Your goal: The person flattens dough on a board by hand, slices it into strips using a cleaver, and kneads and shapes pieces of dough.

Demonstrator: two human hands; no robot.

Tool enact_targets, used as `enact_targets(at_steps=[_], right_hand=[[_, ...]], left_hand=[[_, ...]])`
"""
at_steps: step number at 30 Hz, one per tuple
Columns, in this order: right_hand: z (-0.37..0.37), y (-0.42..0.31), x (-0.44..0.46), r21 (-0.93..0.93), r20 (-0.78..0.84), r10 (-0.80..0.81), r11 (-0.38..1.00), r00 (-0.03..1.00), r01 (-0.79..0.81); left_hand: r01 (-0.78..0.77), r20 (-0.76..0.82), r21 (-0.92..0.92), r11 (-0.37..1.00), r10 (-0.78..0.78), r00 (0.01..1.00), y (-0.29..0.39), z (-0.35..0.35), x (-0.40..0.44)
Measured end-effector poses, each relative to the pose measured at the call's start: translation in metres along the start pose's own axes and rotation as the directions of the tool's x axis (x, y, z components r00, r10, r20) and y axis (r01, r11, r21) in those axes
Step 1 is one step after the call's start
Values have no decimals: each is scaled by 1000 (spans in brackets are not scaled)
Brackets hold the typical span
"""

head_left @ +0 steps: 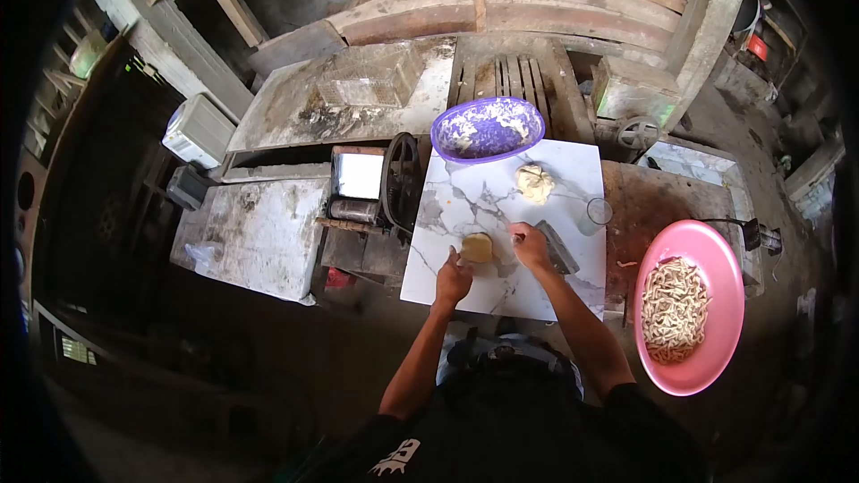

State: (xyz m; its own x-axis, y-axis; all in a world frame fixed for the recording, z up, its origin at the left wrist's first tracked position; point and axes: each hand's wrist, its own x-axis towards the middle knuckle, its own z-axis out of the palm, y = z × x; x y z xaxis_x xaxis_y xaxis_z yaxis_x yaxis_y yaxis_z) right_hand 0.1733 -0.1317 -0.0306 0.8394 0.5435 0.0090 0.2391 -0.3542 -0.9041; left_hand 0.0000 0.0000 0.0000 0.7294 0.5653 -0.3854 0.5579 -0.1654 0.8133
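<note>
On the marble-patterned board (pixel 447 283), my left hand (pixel 454 278) has its fingers around the near left side of a small round yellowish item (pixel 477 248), which may be a lid or shallow dish. My right hand (pixel 530 243) is closed over the board, a little to the right of that item; anything in its fingers is too small to make out. Beside the right hand lies a grey flat tool (pixel 558 249). Farther back sits a lump of pale dough (pixel 534 183), and a clear glass (pixel 595 215) stands near the right edge.
A purple basin (pixel 488 130) smeared with dough is at the board's back edge. On the right, a pink basin (pixel 729 304) holds pale dough strips (pixel 676 309). A machine with a black wheel (pixel 400 183) stands left. A wire cage (pixel 371 76) lies behind.
</note>
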Motion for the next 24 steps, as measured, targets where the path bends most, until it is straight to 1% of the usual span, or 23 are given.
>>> enact_targets(at_steps=[2, 3, 4, 5, 6, 7, 8, 9, 10, 12, 14, 15, 16, 18, 19, 20, 21, 22, 23, 24], right_hand=[[-2, -10, -15, -270, 34, 96, 959, 995, -84], [6, -7, -14, -280, 39, 106, 956, 994, -91], [13, -2, -17, -285, 72, 92, 956, 993, -68], [25, 0, -17, -278, 102, 74, 960, 992, -43], [30, -10, -26, -280, 58, 72, 958, 996, -53], [34, -16, -27, -283, 59, 73, 958, 996, -53], [38, -22, -26, -295, 21, 97, 952, 995, -86], [42, -22, -32, -308, -10, 133, 943, 991, -129], [45, -23, -32, -308, -5, 136, 942, 991, -131], [50, -22, -24, -334, -38, 207, 919, 978, -207], [48, -15, -17, -373, -54, 200, 905, 978, -205], [46, -16, -15, -409, -69, 190, 890, 979, -201], [42, -17, -13, -409, -59, 196, 890, 979, -203], [30, -20, -5, -349, -49, 195, 916, 980, -199], [25, -20, -6, -349, -46, 197, 915, 979, -201], [19, -21, -6, -403, 8, 161, 904, 987, -144], [14, -25, -6, -453, 64, 127, 888, 990, -84], [9, -28, -10, -454, 67, 129, 887, 989, -85], [4, -32, -18, -465, 99, 26, 885, 995, 23], [1, -33, -24, -472, 132, -77, 872, 988, 131]], left_hand=[[-20, -158, 82, 996, 32, 987, -5, 1, -3], [-11, -151, 73, 997, 22, 988, -13, 4, 8], [-147, -269, 223, 964, 206, 941, -19, 10, 15], [-254, -352, 394, 883, 400, 846, -26, 9, 24], [-274, -282, 421, 865, 411, 867, -11, 4, 14], [-273, -283, 418, 867, 410, 867, -17, 10, 20], [-388, -175, 561, 731, 563, 808, -24, 14, 26], [-482, -39, 669, 566, 675, 737, -26, 18, 20], [-460, 88, 700, 546, 573, 815, -27, 23, 14], [-432, 79, 719, 544, 554, 829, -24, 25, 10], [-403, 72, 734, 547, 527, 847, -18, 30, 4], [-360, 71, 734, 576, 462, 884, -12, 31, 0], [-313, 68, 733, 603, 393, 917, -8, 32, -4], [-292, 55, 725, 624, 370, 928, -5, 34, -5], [-280, 50, 715, 641, 353, 934, -4, 36, -4], [-280, 51, 715, 641, 351, 935, -3, 36, -2], [-280, 20, 717, 638, 383, 924, -4, 36, 1], [-279, -11, 718, 637, 412, 911, -6, 37, 2], [-276, -12, 718, 639, 407, 913, -8, 38, 5], [-331, 20, 684, 650, 437, 899, -9, 39, 9]])
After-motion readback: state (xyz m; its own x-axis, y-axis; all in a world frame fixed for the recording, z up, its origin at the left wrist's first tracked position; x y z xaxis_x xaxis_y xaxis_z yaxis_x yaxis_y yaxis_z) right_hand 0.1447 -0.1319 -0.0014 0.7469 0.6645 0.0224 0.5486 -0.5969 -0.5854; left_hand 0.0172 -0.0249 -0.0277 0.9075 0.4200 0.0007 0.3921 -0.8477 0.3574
